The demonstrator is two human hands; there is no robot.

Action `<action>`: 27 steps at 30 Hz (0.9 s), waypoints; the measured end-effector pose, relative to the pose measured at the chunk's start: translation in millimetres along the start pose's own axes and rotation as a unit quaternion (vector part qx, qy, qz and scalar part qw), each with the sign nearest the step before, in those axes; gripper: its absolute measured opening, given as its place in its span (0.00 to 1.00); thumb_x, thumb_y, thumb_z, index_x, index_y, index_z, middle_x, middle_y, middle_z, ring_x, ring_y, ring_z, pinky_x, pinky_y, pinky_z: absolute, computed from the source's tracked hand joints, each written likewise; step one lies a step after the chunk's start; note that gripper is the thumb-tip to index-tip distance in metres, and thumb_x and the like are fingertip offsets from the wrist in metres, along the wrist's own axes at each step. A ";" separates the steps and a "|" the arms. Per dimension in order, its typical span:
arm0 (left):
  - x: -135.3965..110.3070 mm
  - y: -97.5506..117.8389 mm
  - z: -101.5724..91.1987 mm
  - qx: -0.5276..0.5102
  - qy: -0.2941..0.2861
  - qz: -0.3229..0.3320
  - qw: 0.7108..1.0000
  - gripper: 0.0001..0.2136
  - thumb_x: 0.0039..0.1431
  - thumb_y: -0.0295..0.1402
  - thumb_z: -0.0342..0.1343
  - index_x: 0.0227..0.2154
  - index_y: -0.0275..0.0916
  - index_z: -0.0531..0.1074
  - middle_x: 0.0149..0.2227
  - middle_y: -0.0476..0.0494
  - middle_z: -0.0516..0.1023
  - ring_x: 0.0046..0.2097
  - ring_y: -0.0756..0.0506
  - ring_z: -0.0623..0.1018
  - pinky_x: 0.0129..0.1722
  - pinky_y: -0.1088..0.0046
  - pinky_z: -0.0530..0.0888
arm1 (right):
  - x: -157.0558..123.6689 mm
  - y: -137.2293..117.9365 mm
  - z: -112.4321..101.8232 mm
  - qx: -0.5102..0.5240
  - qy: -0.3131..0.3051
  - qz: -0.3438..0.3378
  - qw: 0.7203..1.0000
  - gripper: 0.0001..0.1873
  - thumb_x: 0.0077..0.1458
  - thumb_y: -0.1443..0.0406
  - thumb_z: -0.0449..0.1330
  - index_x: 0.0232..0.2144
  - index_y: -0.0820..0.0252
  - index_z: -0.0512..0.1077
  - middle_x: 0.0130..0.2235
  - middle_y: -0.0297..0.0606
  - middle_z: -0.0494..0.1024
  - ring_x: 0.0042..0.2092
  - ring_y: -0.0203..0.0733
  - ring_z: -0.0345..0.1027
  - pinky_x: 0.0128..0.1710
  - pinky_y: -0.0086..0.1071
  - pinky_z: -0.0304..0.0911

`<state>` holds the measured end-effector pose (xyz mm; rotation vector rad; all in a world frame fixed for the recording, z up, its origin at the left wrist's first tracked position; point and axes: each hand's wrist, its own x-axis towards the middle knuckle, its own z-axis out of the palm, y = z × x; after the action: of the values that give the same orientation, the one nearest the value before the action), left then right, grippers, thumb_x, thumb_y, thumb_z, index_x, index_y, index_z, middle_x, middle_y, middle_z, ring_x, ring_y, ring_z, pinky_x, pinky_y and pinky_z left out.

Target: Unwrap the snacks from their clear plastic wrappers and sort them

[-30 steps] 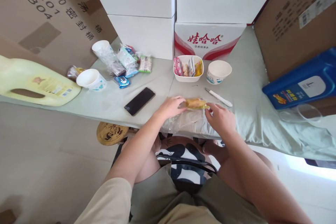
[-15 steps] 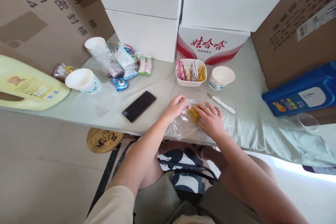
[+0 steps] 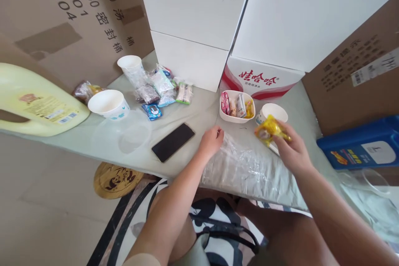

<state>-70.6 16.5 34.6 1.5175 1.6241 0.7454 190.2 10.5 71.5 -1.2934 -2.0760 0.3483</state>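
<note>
My right hand (image 3: pixel 291 148) grips a yellow snack packet (image 3: pixel 268 129), held up in front of a white paper cup (image 3: pixel 274 113) and partly covering it. Pinched in my left hand (image 3: pixel 212 141) is the edge of a clear plastic bag (image 3: pixel 237 164), which lies crumpled on the cloth between my hands. Behind the bag stands a white plastic container (image 3: pixel 236 119) with several wrapped snacks inside. A white-handled tool (image 3: pixel 274 148) shows only in part under the packet and my right hand.
A phone (image 3: pixel 173 142) lies left of my left hand. Several wrapped snacks (image 3: pixel 162 85), two paper cups (image 3: pixel 109 108) and a yellow jug (image 3: pixel 40 104) stand at the left. White boxes (image 3: pixel 191 64) line the back; a blue bottle (image 3: pixel 363 143) lies at the right.
My right hand has lifted the yellow packet out of the clear bag and moved right, towards the paper cup. My left hand still holds the bag's edge. The view has shifted.
</note>
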 end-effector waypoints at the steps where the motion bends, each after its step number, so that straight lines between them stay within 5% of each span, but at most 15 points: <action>1: 1.2 0.8 0.1 0.003 -0.006 0.001 1.000 0.10 0.67 0.34 0.46 0.33 0.40 0.70 0.27 0.47 0.77 0.32 0.46 0.76 0.34 0.72 0.64 | 27.4 0.0 -0.5 0.017 0.017 0.000 1.000 0.23 0.66 0.55 0.50 0.61 0.47 0.60 0.57 0.46 0.72 0.58 0.53 0.69 0.55 0.49 0.68; 6: 7.4 3.0 2.9 0.030 -0.029 0.008 0.999 0.10 0.67 0.34 0.46 0.34 0.40 0.70 0.27 0.47 0.78 0.33 0.46 0.77 0.34 0.72 0.64 | 167.8 -2.3 21.3 0.007 -0.020 -0.028 0.999 0.19 0.63 0.60 0.52 0.55 0.54 0.66 0.52 0.45 0.77 0.51 0.51 0.73 0.53 0.49 0.68; 10: 11.3 1.9 4.8 0.047 -0.046 0.002 0.998 0.10 0.67 0.34 0.45 0.34 0.41 0.70 0.28 0.47 0.78 0.32 0.46 0.76 0.33 0.72 0.64 | 230.7 7.1 49.0 -0.075 -0.116 -0.002 0.990 0.22 0.60 0.70 0.49 0.56 0.58 0.69 0.49 0.44 0.79 0.49 0.50 0.73 0.53 0.51 0.67; 19: 15.6 -1.9 2.8 0.046 -0.058 -0.001 0.997 0.10 0.67 0.35 0.45 0.35 0.41 0.71 0.28 0.45 0.79 0.32 0.44 0.76 0.33 0.70 0.64 | 256.4 40.4 75.4 -0.238 -0.246 -0.003 0.940 0.22 0.58 0.69 0.52 0.53 0.55 0.74 0.53 0.46 0.76 0.52 0.54 0.69 0.50 0.46 0.65; 23: 14.9 -0.6 2.5 0.040 -0.058 -0.006 0.998 0.10 0.67 0.34 0.45 0.33 0.42 0.70 0.28 0.46 0.78 0.32 0.45 0.76 0.34 0.70 0.64 | 249.7 38.7 80.1 -0.297 -0.216 -0.017 0.930 0.20 0.59 0.62 0.56 0.53 0.50 0.75 0.55 0.47 0.74 0.55 0.59 0.66 0.49 0.48 0.63; 27: 15.9 -1.5 3.9 0.043 -0.057 -0.010 0.997 0.10 0.67 0.35 0.46 0.33 0.42 0.70 0.28 0.46 0.78 0.31 0.45 0.75 0.32 0.70 0.64 | 245.4 36.6 83.8 -0.294 -0.205 0.003 0.933 0.20 0.57 0.60 0.59 0.52 0.55 0.74 0.49 0.48 0.78 0.47 0.55 0.71 0.42 0.42 0.64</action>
<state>-67.9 31.7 28.9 1.5726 1.6016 0.5733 88.7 251.5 85.1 -1.6783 -2.6598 -0.0209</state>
